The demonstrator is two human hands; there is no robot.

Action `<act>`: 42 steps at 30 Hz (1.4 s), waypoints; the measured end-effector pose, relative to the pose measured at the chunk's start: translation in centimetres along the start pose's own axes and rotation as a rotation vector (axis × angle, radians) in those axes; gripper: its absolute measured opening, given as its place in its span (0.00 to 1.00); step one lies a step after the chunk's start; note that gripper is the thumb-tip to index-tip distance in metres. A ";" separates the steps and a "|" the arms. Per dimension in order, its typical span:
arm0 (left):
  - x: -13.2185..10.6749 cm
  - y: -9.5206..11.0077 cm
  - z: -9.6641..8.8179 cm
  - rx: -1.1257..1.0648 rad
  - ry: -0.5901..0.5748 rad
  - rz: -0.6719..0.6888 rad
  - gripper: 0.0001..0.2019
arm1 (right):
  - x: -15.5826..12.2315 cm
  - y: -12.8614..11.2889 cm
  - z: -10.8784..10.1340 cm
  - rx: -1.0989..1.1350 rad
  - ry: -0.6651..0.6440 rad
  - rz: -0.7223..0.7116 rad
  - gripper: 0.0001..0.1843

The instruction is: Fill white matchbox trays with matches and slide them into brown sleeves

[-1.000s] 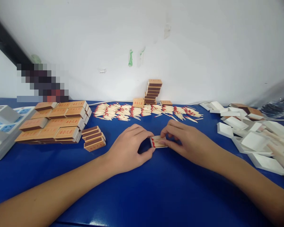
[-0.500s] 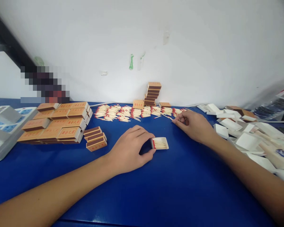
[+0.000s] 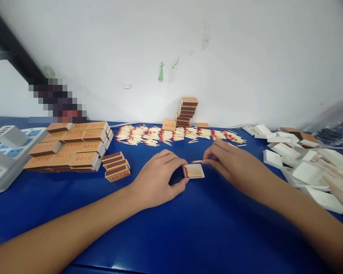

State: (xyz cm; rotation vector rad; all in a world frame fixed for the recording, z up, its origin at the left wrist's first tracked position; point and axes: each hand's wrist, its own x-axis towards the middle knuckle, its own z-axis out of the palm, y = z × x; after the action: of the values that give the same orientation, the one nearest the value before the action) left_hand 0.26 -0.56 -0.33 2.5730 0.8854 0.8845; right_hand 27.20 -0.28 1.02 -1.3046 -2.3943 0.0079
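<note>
Matchbox tray, matches inside, on blue tabletop | left hand pinching its left end | right hand pinching at least one match by tray's far edge | stacked matchboxes at left printed 安全火柴, last character blurry from here | match piles beyond, before box tower | white trays, right

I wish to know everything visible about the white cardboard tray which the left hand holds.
The small white rectangular tray, apparently cardboard, is open on top and has low walls. It appears to lie flat on the blue table. Wooden matches with red heads lie inside, heads toward the left. Thumb and finger of the left hand pinch its left end.
</note>
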 end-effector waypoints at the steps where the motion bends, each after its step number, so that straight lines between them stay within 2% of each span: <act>1: 0.0 0.0 0.0 0.001 0.001 0.000 0.10 | -0.2 -0.8 0.3 -0.039 -0.013 -0.037 0.13; 5: 0.0 -0.1 0.1 -0.003 0.007 0.001 0.10 | -0.5 -2.5 1.3 -0.152 -0.044 -0.132 0.13; 9: 0.0 -0.2 0.1 -0.006 0.002 0.002 0.11 | -0.4 -2.5 1.2 -0.058 -0.069 -0.127 0.12; 12: 0.1 -0.1 0.0 -0.002 -0.010 -0.010 0.11 | -0.1 -1.7 0.5 0.052 -0.053 -0.079 0.10; 15: 0.0 0.0 0.0 -0.016 -0.015 -0.006 0.11 | 0.2 -0.3 0.6 0.064 0.017 0.002 0.09; 20: -0.1 0.1 0.1 -0.032 -0.040 0.009 0.12 | 1.7 2.5 2.5 -0.014 0.061 0.025 0.20; 25: 0.1 0.1 0.1 -0.023 -0.033 0.014 0.11 | 3.1 3.4 3.5 0.016 0.084 0.012 0.15; 32: 0.0 0.1 0.0 -0.029 -0.027 0.022 0.13 | 2.4 3.6 2.6 0.101 0.045 0.000 0.07; 42: -0.1 0.0 0.1 -0.029 -0.042 0.011 0.12 | 0.7 2.9 1.0 0.173 -0.094 0.003 0.11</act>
State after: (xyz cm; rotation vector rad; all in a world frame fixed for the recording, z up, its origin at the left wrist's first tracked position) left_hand 0.24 -0.67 -0.43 2.5642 0.8407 0.8365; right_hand 28.90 2.09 -0.19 -1.2523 -2.4084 0.2767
